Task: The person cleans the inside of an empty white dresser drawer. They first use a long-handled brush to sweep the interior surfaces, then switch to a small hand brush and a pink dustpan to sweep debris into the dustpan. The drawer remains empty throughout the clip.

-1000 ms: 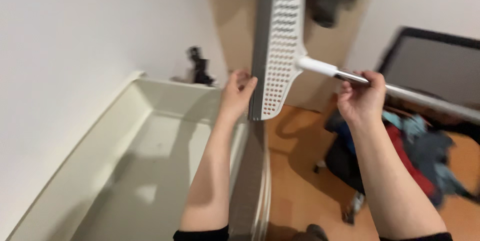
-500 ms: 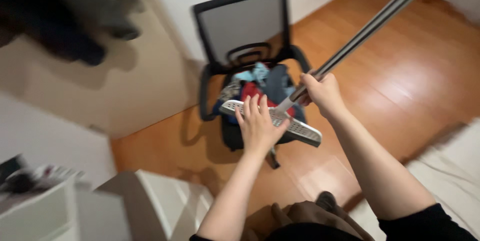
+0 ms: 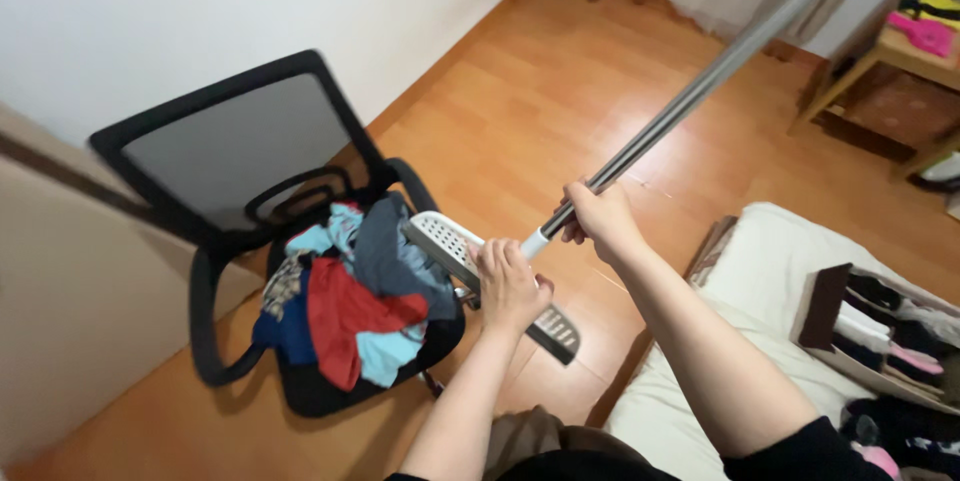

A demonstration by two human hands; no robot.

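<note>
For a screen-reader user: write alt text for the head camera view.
A person's left hand presses on a white perforated flat mop head while the right hand grips its metal pole. Beside it, on the wooden floor, stands a black mesh office chair piled with clothes; a pale mattress lies at the right.

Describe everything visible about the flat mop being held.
The mop has a flat white plastic head, perforated with rows of small holes, with no pad visible on it. A white collar joins it to a long shiny metal pole rising toward the upper right. It hangs tilted above the wooden floor, beside the clothes-piled chair. The left hand rests on the head; the right hand grips the pole just above the collar.
</note>
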